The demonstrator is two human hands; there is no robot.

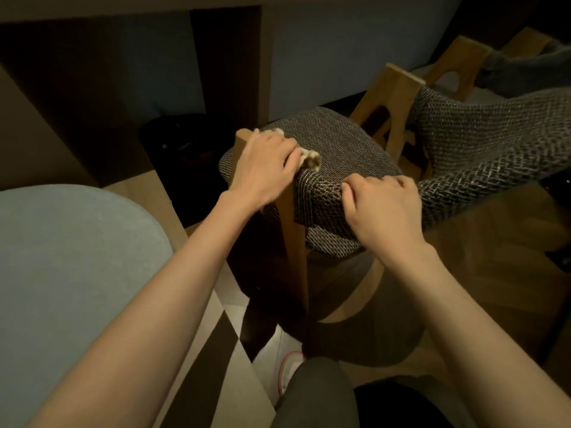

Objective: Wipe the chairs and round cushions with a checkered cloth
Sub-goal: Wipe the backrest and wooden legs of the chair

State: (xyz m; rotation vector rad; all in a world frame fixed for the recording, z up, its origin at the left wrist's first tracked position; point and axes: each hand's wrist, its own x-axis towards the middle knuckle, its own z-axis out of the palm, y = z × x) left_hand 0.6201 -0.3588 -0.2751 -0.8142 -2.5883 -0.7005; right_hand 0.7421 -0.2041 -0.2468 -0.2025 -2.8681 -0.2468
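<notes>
Where the left grip [267, 163] lies, its fingers are curled down over the checkered cloth [312, 159], holding it bunched against the dark woven seat of the near chair [340, 143]; only pale, brown-marked folds of the cloth show, one beside the knuckles and one beyond the far side of the hand; the wrist of this grip crosses a wooden member [295, 242] of the chair's frame, which runs from the seat's left edge down toward the floor [278, 341]. The right grip [383, 211] is closed on the seat's near edge, fingers hooked over the top of the woven fabric and thumb pressed to its front face; the two grips sit near each other on the same seat, apart. Just beside, to the right, stands a second chair [494, 134] in the same weave, with a pale wooden frame [398, 97] rising between the two. A pale blue-grey rounded surface [77, 273] fills the lower left; whether it is a cushion cannot be told. A dark bin [179, 143] stands beyond the near chair; a grey-clad knee [315, 393] and a light shoe [290, 366] appear at the bottom edge.
</notes>
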